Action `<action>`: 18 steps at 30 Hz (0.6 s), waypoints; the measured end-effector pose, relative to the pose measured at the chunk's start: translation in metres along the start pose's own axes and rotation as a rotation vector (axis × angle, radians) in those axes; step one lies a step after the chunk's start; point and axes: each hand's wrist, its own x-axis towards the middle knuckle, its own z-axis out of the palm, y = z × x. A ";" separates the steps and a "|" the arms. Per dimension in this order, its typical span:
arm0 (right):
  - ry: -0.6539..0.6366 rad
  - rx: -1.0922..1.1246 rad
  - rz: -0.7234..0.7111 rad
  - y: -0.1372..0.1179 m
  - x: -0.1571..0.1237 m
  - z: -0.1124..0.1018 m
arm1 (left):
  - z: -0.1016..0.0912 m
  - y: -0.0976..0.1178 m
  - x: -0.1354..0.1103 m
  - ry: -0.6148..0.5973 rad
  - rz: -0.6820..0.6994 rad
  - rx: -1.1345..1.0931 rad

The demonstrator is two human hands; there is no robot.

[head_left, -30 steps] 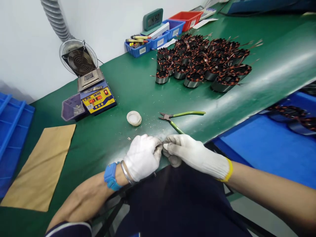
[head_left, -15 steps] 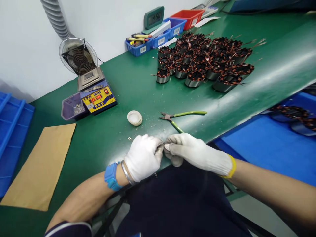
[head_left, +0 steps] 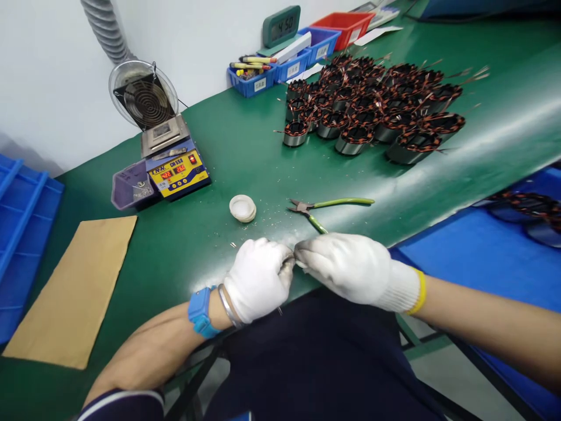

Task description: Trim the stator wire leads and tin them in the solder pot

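Note:
My left hand in a white glove is closed at the near edge of the green bench, with a blue watch on its wrist. My right hand, also gloved, is closed and meets it fingertip to fingertip. Between the fingertips is a small dark piece with thin wire ends; what it is stays hidden. Green-handled cutters lie open on the bench just beyond my right hand. A small white round pot sits beyond my left hand.
Several copper-wound stators stand grouped at the back right. A soldering station with a fan is at the back left. A brown sheet and blue crate lie left; blue and red bins and a clock stand by the wall.
Both hands stay pinched together at the bench edge. My right hand has turned so its back faces up and shifted slightly right; the view has drifted a little.

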 end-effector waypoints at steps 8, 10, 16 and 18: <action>-0.280 1.026 0.799 -0.010 0.008 -0.009 | 0.000 0.001 -0.001 -0.019 -0.016 0.011; -0.204 0.675 0.761 0.000 0.002 -0.018 | 0.001 0.002 0.000 -0.003 -0.032 0.008; -0.051 0.255 0.601 0.004 -0.029 -0.021 | -0.014 0.004 -0.001 -0.030 -0.124 0.001; -0.083 0.278 0.538 -0.007 -0.035 -0.013 | -0.024 0.002 -0.004 -0.068 -0.155 0.021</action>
